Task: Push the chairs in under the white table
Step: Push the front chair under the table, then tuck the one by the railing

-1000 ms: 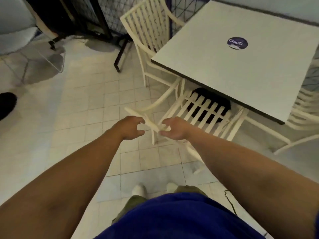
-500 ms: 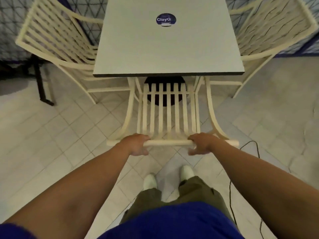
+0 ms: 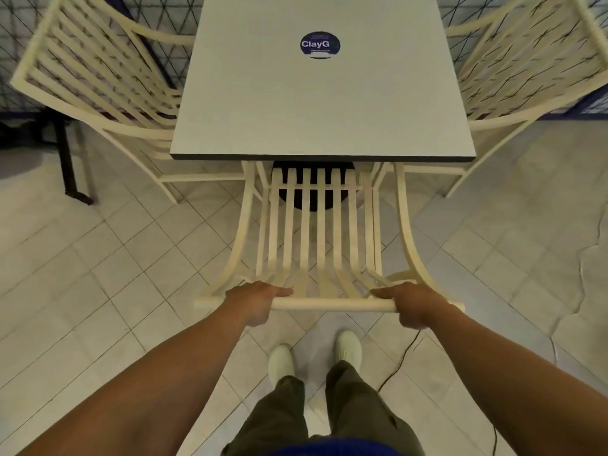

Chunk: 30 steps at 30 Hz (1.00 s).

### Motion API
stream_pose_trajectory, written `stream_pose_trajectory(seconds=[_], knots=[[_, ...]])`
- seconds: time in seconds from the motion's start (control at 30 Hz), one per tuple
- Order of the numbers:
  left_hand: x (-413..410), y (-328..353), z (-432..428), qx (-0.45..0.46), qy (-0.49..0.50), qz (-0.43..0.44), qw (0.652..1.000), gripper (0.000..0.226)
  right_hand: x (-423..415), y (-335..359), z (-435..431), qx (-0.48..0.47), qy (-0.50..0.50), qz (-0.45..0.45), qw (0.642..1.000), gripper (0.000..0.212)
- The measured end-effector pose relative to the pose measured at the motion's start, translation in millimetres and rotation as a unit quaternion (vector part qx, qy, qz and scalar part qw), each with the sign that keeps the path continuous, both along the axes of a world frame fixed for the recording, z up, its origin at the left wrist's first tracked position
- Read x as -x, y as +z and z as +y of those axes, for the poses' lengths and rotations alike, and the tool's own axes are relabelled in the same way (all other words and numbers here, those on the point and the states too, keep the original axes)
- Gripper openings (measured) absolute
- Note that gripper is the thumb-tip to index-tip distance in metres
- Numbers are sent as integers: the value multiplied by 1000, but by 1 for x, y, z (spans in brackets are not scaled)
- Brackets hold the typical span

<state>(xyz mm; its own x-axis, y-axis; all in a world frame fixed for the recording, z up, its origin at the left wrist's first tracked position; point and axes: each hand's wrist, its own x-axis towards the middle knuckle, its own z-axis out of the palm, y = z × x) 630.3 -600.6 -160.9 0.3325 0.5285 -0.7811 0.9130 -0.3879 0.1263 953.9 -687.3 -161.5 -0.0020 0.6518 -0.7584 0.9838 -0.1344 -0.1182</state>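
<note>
Gripping the top rail of the near chair [image 3: 316,232], I have my left hand [image 3: 255,301] and right hand [image 3: 413,302] closed around it, one toward each end. Its seat front sits under the edge of the white table [image 3: 322,103], so I judge this chair partly in; the next move calls for a straight, even shove. The left chair [image 3: 98,77] and right chair [image 3: 526,60] flank the table, their legs close to this one's arms. A cable [image 3: 399,363] trails near my feet.
</note>
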Motion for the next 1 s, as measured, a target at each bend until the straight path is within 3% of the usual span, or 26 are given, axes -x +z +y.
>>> stream_pose_trajectory(seconds=[1.0], knots=[[-4,10,49,-30,-1,-5,1000,85,-5,3,54,-8,15,26,1000,76]])
